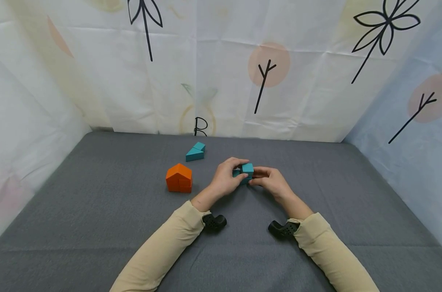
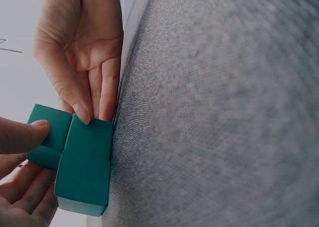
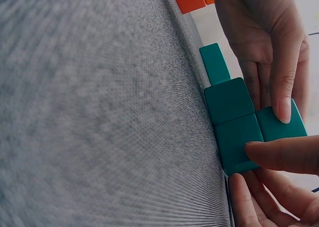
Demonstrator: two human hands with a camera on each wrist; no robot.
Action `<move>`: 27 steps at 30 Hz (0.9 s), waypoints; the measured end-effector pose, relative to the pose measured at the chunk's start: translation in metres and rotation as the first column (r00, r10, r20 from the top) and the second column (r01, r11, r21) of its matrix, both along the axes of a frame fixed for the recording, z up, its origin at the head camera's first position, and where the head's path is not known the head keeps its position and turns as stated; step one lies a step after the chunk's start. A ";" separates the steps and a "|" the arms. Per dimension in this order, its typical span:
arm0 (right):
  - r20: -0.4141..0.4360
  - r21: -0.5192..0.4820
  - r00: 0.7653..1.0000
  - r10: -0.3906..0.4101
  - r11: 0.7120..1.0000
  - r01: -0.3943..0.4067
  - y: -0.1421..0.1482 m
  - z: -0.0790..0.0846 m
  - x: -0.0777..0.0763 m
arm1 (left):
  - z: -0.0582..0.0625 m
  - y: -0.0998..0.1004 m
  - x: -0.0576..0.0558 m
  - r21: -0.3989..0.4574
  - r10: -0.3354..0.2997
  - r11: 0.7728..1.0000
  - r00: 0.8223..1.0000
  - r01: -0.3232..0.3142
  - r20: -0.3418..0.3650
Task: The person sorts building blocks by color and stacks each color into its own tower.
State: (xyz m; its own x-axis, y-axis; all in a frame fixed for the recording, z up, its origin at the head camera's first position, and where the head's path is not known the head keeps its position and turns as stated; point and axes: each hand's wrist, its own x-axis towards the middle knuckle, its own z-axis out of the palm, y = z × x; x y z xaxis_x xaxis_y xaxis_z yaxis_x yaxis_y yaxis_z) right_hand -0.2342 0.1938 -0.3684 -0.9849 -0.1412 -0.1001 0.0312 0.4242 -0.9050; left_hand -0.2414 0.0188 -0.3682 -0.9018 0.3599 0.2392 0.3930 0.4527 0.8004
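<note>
Two teal blocks lie side by side on the grey cloth, one of them the right-hand lower block (image 3: 237, 139) and the other the left-hand lower block (image 3: 229, 102). On top of the right-hand one sits a teal cube (image 1: 247, 168), flush or nearly so with its end. My left hand (image 1: 225, 177) pinches this upper cube, thumb on its near face and fingers behind. The right hand (image 1: 273, 182) grips the right end of the lower block between thumb and fingers. Parts of the blocks are hidden behind the fingers in the head view.
An orange house-shaped group of blocks (image 1: 179, 178) stands left of my hands. Behind it lie teal pieces forming a wedge shape (image 1: 195, 154). Grey cloth (image 1: 97, 211) covers the table, and a patterned white curtain (image 1: 221, 73) hangs along the back and sides.
</note>
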 end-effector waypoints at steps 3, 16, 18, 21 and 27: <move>-0.003 0.002 1.000 0.000 1.000 0.000 0.000 0.000 0.000 | 0.001 0.000 0.000 -0.009 0.001 1.000 1.000 -0.001 0.005; -0.022 -0.008 1.000 0.015 1.000 -0.016 0.001 -0.001 0.000 | 0.002 -0.001 -0.001 -0.038 -0.007 0.999 1.000 0.007 -0.001; -0.019 -0.013 1.000 0.014 1.000 -0.014 0.001 -0.001 0.000 | 0.001 -0.001 -0.002 -0.020 -0.011 1.000 1.000 0.011 0.001; -0.013 -0.018 1.000 0.012 1.000 -0.012 0.001 -0.001 0.000 | 0.001 -0.001 -0.003 0.031 -0.012 0.999 1.000 0.012 -0.010; -0.010 -0.009 1.000 0.014 1.000 -0.015 0.001 -0.001 -0.001 | 0.000 0.000 -0.008 0.138 0.082 0.988 0.994 -0.071 -0.074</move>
